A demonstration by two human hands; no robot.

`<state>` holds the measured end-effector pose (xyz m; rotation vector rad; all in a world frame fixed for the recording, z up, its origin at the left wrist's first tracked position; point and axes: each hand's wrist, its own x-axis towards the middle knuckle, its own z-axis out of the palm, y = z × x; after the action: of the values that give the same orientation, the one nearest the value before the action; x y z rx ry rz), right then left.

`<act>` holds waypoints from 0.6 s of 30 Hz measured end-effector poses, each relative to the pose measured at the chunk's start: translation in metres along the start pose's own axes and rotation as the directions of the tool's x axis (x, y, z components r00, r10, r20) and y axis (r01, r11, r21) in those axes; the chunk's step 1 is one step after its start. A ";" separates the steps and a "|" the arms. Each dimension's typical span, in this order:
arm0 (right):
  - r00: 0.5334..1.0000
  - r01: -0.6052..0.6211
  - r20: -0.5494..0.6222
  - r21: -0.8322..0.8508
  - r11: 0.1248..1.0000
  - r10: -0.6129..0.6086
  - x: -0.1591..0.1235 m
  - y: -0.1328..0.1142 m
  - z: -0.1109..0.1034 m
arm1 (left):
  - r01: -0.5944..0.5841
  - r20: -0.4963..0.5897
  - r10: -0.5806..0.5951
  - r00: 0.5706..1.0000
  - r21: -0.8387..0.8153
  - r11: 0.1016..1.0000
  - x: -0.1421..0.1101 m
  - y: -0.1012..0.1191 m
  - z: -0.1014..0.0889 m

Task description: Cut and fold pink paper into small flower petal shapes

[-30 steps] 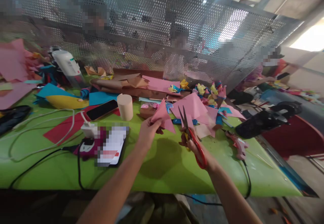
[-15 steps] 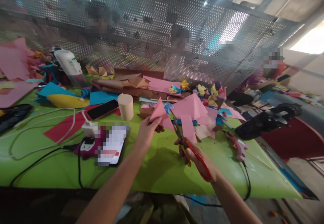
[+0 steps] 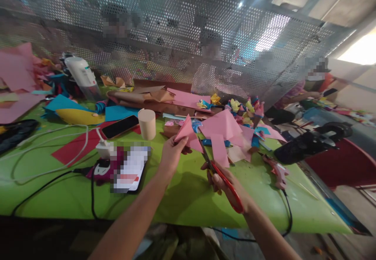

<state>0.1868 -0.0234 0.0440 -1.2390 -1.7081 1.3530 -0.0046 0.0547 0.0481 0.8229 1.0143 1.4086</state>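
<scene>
My left hand pinches a folded pink paper triangle above the green table. My right hand grips red-handled scissors, whose blades reach up to the lower edge of the pink triangle. A larger pink paper piece lies just behind the scissors.
A beige cup, a dark phone, a lit phone on a charger with cables and red paper lie left. Coloured paper scraps and a pink glue gun lie right. A perforated metal screen stands behind, with people beyond.
The scissors tipped from upright and apart from the paper to leaning left, with their blades now at the pink triangle's lower edge. My left hand stayed nearly still.
</scene>
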 end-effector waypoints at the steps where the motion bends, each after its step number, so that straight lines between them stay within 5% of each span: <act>1: 1.000 0.004 -0.003 -0.010 1.000 -0.004 0.000 0.000 0.000 | -0.001 -0.003 0.001 1.000 0.000 1.000 0.000 0.000 0.000; 18: 0.997 -0.060 -0.047 0.002 0.998 0.060 0.003 -0.008 0.001 | -0.006 -0.046 0.007 0.999 0.013 1.000 0.000 -0.001 0.000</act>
<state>0.1824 -0.0209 0.0510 -1.3214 -1.6499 1.3485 -0.0046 0.0551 0.0471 0.8066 1.0576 1.4342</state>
